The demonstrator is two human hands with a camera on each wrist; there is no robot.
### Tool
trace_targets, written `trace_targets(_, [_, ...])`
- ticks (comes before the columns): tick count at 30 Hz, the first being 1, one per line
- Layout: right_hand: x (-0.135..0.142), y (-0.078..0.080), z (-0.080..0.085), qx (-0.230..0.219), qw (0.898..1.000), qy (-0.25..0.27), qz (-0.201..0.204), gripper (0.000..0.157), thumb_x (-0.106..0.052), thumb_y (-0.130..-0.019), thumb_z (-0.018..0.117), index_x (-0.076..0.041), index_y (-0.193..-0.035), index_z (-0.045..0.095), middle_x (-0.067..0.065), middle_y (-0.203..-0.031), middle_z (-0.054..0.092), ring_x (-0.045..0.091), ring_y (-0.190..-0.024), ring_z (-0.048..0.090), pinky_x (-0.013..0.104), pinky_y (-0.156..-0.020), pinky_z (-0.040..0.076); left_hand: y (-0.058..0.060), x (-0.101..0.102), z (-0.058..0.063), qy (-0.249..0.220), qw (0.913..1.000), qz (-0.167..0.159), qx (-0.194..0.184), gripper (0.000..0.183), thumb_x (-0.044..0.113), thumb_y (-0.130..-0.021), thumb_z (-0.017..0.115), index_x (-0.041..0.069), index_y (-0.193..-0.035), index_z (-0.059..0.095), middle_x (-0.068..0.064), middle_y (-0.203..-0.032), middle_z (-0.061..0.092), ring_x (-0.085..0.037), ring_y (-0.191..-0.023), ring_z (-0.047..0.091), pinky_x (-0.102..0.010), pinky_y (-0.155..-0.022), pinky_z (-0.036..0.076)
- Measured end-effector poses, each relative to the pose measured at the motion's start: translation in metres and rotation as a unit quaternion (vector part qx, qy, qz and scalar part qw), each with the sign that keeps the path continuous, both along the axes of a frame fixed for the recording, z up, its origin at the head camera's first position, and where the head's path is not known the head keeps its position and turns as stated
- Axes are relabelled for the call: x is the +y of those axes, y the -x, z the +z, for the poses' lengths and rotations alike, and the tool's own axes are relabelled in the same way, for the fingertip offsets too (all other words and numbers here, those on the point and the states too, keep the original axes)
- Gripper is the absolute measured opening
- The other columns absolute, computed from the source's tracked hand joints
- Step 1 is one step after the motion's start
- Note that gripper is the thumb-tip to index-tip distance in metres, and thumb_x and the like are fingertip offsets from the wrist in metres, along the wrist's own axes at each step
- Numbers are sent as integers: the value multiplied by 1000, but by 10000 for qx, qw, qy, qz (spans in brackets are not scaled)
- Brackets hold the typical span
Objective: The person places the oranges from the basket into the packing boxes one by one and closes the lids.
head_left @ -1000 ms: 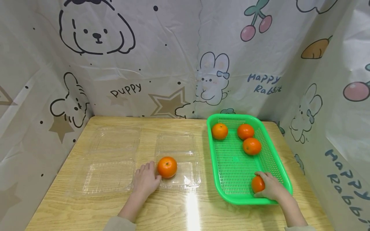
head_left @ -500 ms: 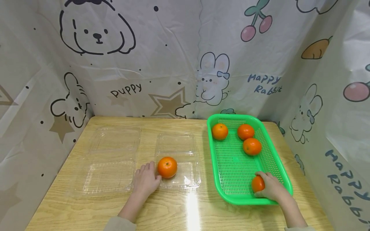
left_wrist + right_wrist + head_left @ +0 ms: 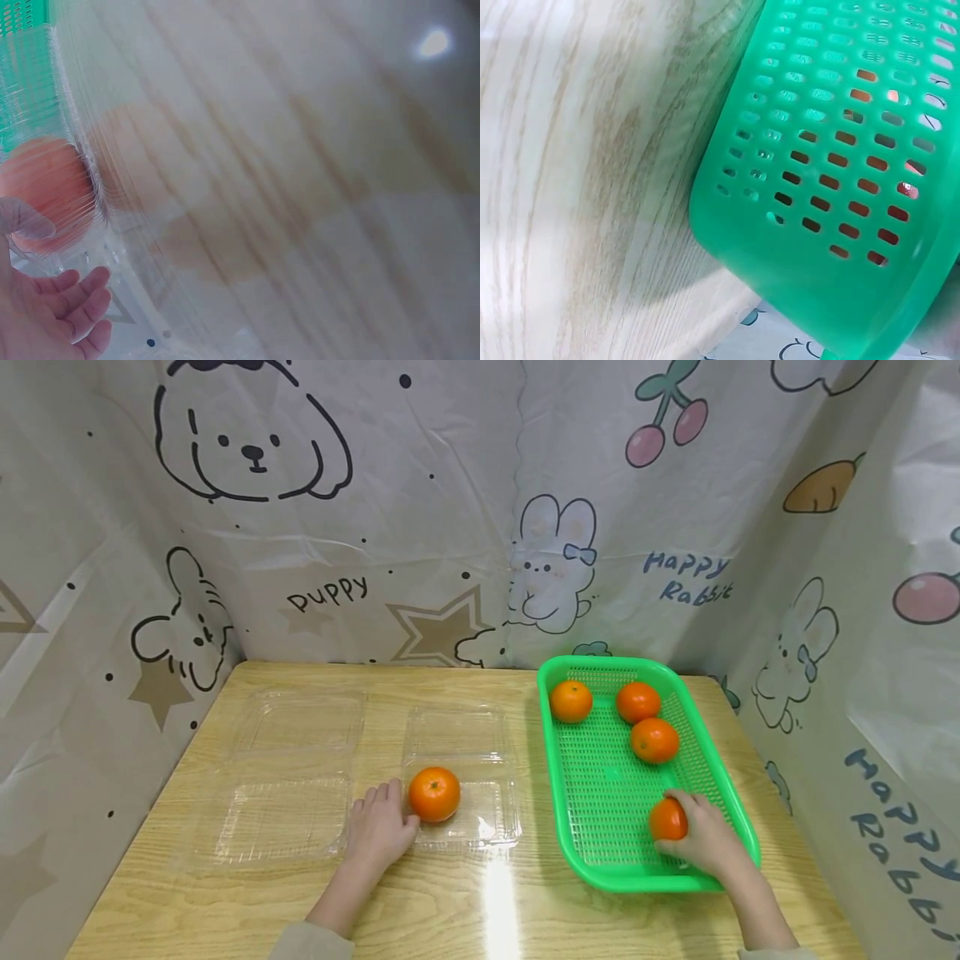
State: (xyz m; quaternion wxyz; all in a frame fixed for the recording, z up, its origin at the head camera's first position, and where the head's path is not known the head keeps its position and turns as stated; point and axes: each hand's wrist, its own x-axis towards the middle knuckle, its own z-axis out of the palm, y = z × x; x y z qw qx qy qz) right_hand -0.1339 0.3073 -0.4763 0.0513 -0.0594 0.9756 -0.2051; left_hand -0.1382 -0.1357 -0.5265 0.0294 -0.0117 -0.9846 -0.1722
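Note:
In the head view my right hand [image 3: 705, 841] grips an orange [image 3: 666, 821] inside the near right corner of the green basket [image 3: 562, 827]. The right wrist view shows mostly the basket's outer wall [image 3: 780, 255], with orange colour through its holes. My left hand [image 3: 378, 828] rests at the left side of a small clear plastic box [image 3: 491, 814], fingers relaxed. Another orange [image 3: 434, 794] sits in the near half of that box, close to my left thumb. Seen from the left wrist, this orange [image 3: 49, 180] shows behind the clear wall, beside my loosely bent fingers.
A larger clear plastic box [image 3: 285, 818] lies opened out on the left of the wooden table [image 3: 420, 910]. Several more oranges, such as this one [image 3: 655, 741], are in the basket's far part. Patterned cloth [image 3: 420, 510] hangs along the back and sides.
My right hand and the orange it holds have shifted slightly away from the basket's near rim. The left hand and the orange beside it have stayed put.

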Motion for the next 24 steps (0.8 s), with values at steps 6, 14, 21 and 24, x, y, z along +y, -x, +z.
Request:
trace_targets(6, [-5,2,4,168,9997,144,-34,74,-23,-67,79,0,-127,43,30,-115,45,45,-95,52,55,-65,48,0,0,1,-6,10000,-4,13,48,25,-74,57,-2,-112,48,-16,-98,56,-31,-88,48,-40,-71,36])
trace_targets(14, [-15,7,10,656,9967,460,-101,74,-23,-68,78,-1,-128,41,27,-116,45,43,-97,51,54,-67,48,0,0,1,27,10000,4,-37,51,27,-75,57,-2,-115,48,-17,-101,56,-31,-90,48,-40,-72,36])
trace_targets(21, [-24,10,16,1148,9914,635,-36,72,-21,-67,79,-2,-126,43,25,-116,46,40,-96,51,55,-68,47,0,0,0,10,10000,9,-86,50,28,-75,57,-2,-115,47,-17,-101,56,-31,-91,48,-41,-73,37])
trace_targets(24, [-28,11,19,1297,9886,760,-26,71,-22,-67,79,-3,-126,44,23,-116,46,39,-95,51,55,-69,47,0,0,0,1,10000,2,-81,50,27,-75,56,-2,-115,47,-17,-102,56,-31,-91,48,-42,-74,37])
